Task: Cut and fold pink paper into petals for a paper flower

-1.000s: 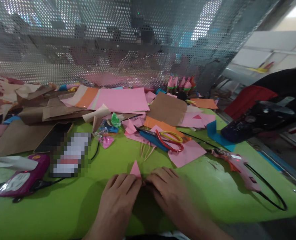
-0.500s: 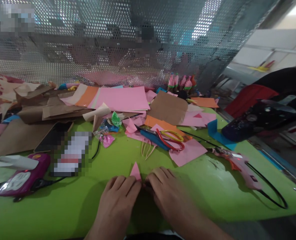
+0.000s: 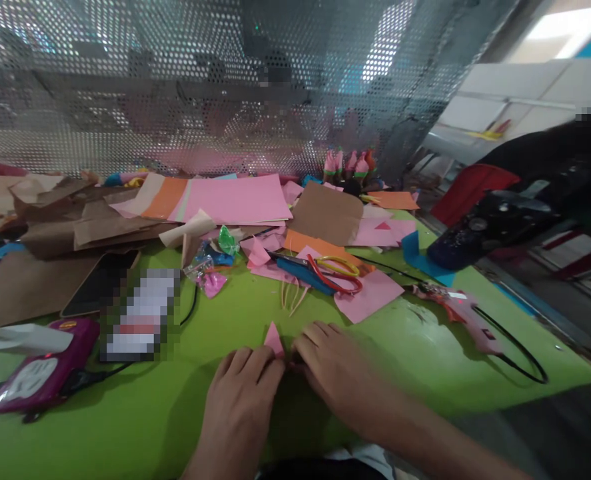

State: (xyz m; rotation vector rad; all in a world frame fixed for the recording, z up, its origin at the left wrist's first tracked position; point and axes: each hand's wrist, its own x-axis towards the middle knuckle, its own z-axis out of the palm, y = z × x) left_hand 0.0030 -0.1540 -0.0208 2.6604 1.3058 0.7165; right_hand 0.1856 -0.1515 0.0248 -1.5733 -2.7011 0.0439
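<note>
A small piece of pink paper [image 3: 274, 340], its pointed tip facing away from me, pokes out between my hands near the front of the green table. My left hand [image 3: 245, 380] is closed over its left and lower part, fingers bent and pressed together. From the right, my right hand [image 3: 332, 363] is curled inward with its fingertips at the paper's right edge. The lower part of the paper and most of my fingertips are hidden. Beyond the hands lie scissors [image 3: 338, 270] with red and yellow handles, near thin pale strips [image 3: 292, 297].
A pink glue gun [image 3: 468, 317] with a black cable lies at right, beside a dark bottle [image 3: 458, 240]. Phones [image 3: 142, 313] and a purple device [image 3: 45, 367] are at left. Paper sheets [image 3: 235, 199] pile along the perforated metal screen [image 3: 175, 87].
My view has turned slightly to the right, so the table's things sit further left. Both hands stay at the pink paper, with the right hand angled slightly differently.
</note>
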